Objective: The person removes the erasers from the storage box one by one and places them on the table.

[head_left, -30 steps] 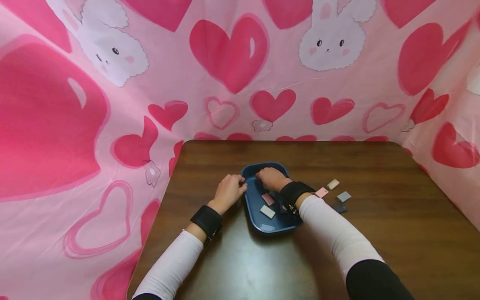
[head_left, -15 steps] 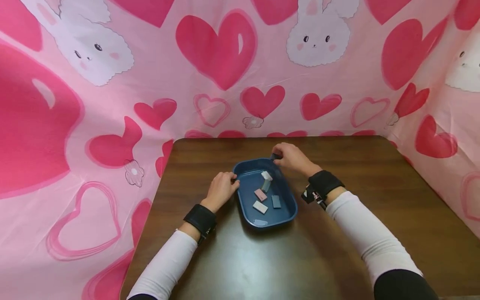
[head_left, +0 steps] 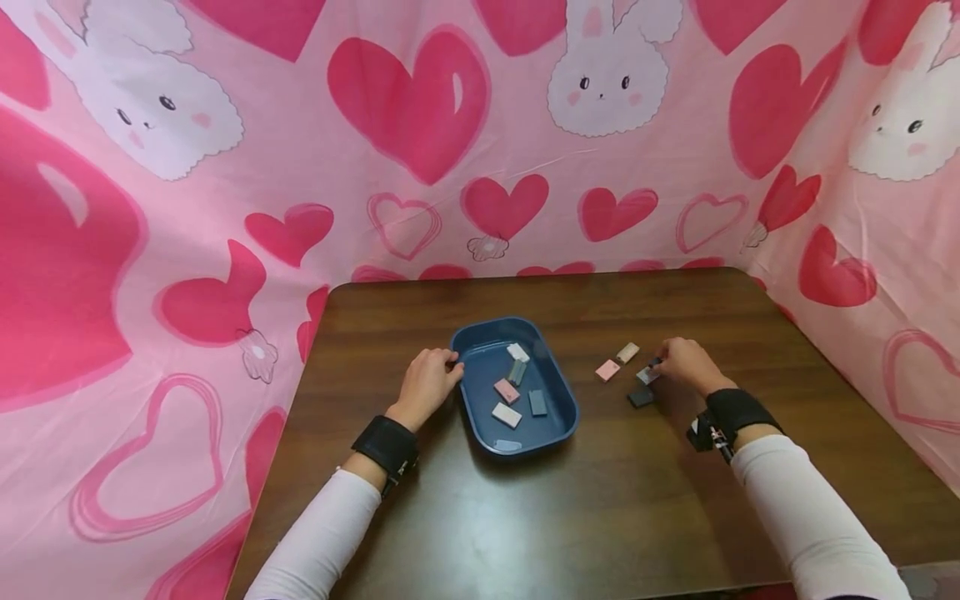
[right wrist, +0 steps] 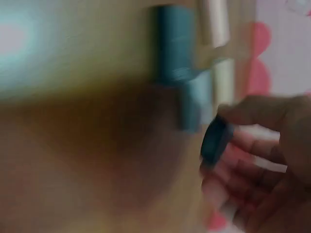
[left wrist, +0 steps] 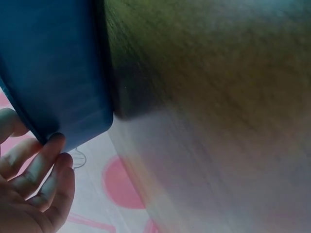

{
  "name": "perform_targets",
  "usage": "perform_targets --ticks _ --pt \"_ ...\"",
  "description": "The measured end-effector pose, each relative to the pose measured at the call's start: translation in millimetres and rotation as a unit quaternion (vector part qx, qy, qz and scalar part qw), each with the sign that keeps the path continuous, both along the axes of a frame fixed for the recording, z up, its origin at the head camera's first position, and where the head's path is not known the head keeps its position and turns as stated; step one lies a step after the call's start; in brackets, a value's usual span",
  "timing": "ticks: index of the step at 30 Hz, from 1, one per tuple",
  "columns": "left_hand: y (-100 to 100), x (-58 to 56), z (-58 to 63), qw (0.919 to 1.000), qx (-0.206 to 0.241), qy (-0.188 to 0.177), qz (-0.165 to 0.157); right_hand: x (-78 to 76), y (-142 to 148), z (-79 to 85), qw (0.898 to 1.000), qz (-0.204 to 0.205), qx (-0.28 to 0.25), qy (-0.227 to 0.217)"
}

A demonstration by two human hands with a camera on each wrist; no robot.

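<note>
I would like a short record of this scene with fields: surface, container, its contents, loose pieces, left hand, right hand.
surface: dark wooden table
container: blue tray
contents: pink block, white block, blue block, two more near the far end
loose pieces: pink tile, beige tile, dark tile
left hand: fingers on the tray's left rim
right hand: pinches a small dark piece

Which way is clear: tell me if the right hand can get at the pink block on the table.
Probably yes: the right hand is beside the pink block, with only bare table between them.
</note>
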State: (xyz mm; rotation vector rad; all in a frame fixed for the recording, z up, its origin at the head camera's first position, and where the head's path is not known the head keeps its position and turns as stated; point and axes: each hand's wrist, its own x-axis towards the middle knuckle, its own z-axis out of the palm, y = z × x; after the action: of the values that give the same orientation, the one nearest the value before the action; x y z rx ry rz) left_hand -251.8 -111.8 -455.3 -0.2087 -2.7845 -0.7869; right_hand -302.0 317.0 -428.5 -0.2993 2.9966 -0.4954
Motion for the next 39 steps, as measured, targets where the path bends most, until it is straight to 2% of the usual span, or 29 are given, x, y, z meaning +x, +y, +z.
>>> perform_targets --ticks 3,6,10,13,16,22,25,28,32,35,39 --pt "-2 0.4 -1.3 1.0 -0.001 0.002 0.006 6.5 14 -15.1 0.999 -0.028 0.012 -0.029" --pt "-4 0.1 -1.4 0.9999 0.0 0.011 0.007 8.9 17 -24.0 0.998 -0.041 0.012 -0.04" --pt "-9 -1.5 -0.3 0.9997 -0.004 0.022 0.006 5.5 12 -23.0 0.999 -0.047 0.003 -0.028" --pt "-13 -2.3 1.5 0.9998 -0.006 0.019 0.008 -1.0 -2 -10.0 0.999 -0.049 -0.001 -0.004" --pt "-16 -2.9 4.4 0.9998 -0.008 0.014 0.011 -12.1 -27 9.3 0.999 -0.04 -0.011 0.036" --pt "-16 -3.2 8.1 0.9996 -0.017 0.016 0.012 -28.2 -110 51.7 0.995 0.012 -0.018 0.101" --pt "-13 -3.2 7.4 0.9995 -0.02 0.023 0.009 -30.3 -157 59.4 0.992 0.038 -0.02 0.118" --pt "-10 -2.6 5.6 0.9993 -0.02 0.03 0.004 -31.3 -201 50.0 0.991 0.074 -0.006 0.114" --pt "-7 -0.9 2.0 0.9992 -0.019 0.034 0.01 -30.5 -243 21.4 0.989 0.113 0.052 0.084" --pt "-5 0.1 -0.3 0.9991 -0.021 0.036 0.007 -27.1 -257 2.7 0.988 0.11 0.094 0.058" --pt "-2 1.2 -0.7 0.9989 -0.024 0.041 -0.006 -24.2 -259 -10.2 0.988 0.091 0.117 0.048"
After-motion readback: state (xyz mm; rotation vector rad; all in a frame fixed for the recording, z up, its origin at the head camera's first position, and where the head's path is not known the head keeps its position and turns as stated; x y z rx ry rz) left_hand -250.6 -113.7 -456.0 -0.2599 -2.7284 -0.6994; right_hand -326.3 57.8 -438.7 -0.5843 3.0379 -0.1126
